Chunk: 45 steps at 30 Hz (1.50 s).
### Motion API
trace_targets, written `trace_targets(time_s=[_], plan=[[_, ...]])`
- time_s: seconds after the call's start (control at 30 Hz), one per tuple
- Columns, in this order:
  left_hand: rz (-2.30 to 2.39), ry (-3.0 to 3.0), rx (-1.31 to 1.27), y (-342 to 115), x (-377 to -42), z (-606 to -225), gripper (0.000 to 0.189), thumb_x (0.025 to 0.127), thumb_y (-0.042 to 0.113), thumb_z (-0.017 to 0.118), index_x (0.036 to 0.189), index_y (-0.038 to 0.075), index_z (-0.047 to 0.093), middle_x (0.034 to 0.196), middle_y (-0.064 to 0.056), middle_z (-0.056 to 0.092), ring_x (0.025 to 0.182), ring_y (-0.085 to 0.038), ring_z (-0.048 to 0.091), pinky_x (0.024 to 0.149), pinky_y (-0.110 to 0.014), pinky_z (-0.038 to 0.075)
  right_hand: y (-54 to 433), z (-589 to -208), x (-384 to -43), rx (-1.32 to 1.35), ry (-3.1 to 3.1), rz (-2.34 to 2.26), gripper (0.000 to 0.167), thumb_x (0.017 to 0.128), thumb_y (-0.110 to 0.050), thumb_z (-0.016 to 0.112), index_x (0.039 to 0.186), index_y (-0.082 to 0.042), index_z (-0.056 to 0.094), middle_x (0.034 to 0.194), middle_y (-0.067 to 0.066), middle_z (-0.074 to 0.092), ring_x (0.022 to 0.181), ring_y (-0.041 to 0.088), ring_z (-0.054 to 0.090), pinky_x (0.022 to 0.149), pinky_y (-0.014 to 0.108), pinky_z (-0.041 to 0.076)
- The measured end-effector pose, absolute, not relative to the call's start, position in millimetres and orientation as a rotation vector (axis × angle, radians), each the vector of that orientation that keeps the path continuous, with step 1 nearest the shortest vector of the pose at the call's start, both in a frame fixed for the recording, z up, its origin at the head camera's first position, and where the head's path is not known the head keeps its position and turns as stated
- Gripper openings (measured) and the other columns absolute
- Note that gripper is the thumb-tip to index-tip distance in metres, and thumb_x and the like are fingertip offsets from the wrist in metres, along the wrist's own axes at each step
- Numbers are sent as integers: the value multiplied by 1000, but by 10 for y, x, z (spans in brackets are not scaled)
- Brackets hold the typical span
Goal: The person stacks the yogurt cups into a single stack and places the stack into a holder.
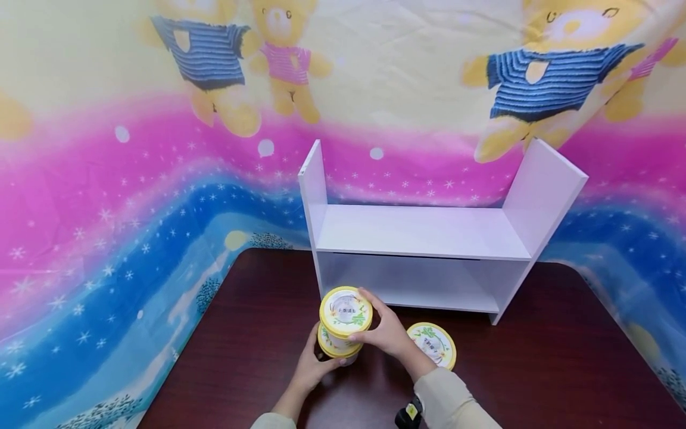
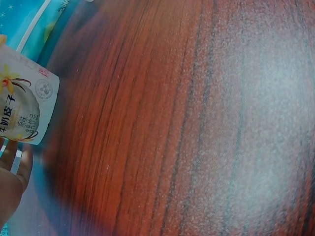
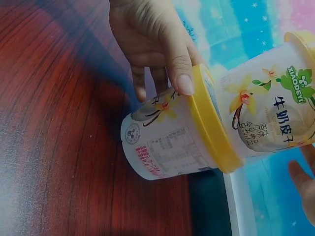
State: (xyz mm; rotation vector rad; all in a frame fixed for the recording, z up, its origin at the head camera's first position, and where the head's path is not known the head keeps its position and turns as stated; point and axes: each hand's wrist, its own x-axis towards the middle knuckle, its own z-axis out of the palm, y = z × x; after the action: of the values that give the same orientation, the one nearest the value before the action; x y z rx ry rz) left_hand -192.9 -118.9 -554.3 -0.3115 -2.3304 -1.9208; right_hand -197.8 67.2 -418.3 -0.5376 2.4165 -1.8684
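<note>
Two white tubs with yellow lids and flower prints are stacked in the head view. My left hand (image 1: 313, 363) grips the lower tub (image 1: 331, 345), its thumb on the near side. Around the upper tub (image 1: 343, 313) my right hand (image 1: 384, 329) curls, with a finger at the lid's far edge and the thumb at the near side. The right wrist view shows the upper tub (image 3: 275, 103) with its base at the lower tub's lid (image 3: 211, 123). A tub (image 2: 29, 103) fills the left edge of the left wrist view, fingers (image 2: 22, 167) against it.
A third yellow-lidded tub (image 1: 433, 345) stands on the dark wooden table (image 1: 536, 369), beside the right forearm. Behind the hands is a white two-level shelf (image 1: 423, 229). A patterned cloth (image 1: 134, 179) hangs at the back. A black device (image 1: 408, 415) sits at the right wrist.
</note>
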Motion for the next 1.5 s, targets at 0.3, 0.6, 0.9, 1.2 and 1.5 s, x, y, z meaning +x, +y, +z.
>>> trace_targets(time_s=[0.3, 0.6, 0.9, 1.2, 1.5], plan=[[-1978, -2310, -298, -1163, -1910, -5499, 94, 63, 15, 77, 136, 6, 18, 125, -21, 38, 99, -25, 46, 81, -41, 37, 650, -4186, -1964, -576, 2414, -1807, 87, 60, -9, 78, 133, -3, 31, 135, 13, 31, 123, 28, 24, 96, 49, 16], [-1958, -2343, -284, -1161, -1900, -5491, 92, 64, 15, 76, 136, 7, 19, 121, -21, 42, 99, -24, 47, 78, -38, 39, 623, -4221, -1974, -595, 2391, -1812, 87, 62, -11, 77, 134, -3, 28, 135, 15, 28, 123, 30, 22, 95, 53, 15], [-1878, -2334, -321, -1176, -1901, -5567, 89, 66, 26, 75, 136, 11, 22, 121, -23, 41, 99, -30, 46, 77, -45, 39, 614, -4213, -1989, -628, 2342, -1821, 91, 62, -9, 77, 135, -1, 22, 134, 18, 28, 123, 31, 21, 94, 54, 14], [-1913, -2285, -339, -1197, -1965, -5748, 90, 65, 21, 76, 136, 18, 22, 122, -16, 43, 99, -19, 48, 76, -34, 41, 666, -4184, -1979, -596, 2330, -1826, 92, 63, -12, 76, 136, -4, 21, 131, 17, 33, 120, 31, 27, 93, 54, 17], [-1924, -2317, -291, -1162, -1903, -5546, 89, 64, 20, 76, 136, 12, 23, 119, -18, 44, 96, -23, 47, 74, -37, 41, 812, -4142, -1953, -569, 2329, -1857, 87, 67, -9, 73, 136, -2, 20, 135, 19, 27, 119, 34, 28, 94, 51, 19]])
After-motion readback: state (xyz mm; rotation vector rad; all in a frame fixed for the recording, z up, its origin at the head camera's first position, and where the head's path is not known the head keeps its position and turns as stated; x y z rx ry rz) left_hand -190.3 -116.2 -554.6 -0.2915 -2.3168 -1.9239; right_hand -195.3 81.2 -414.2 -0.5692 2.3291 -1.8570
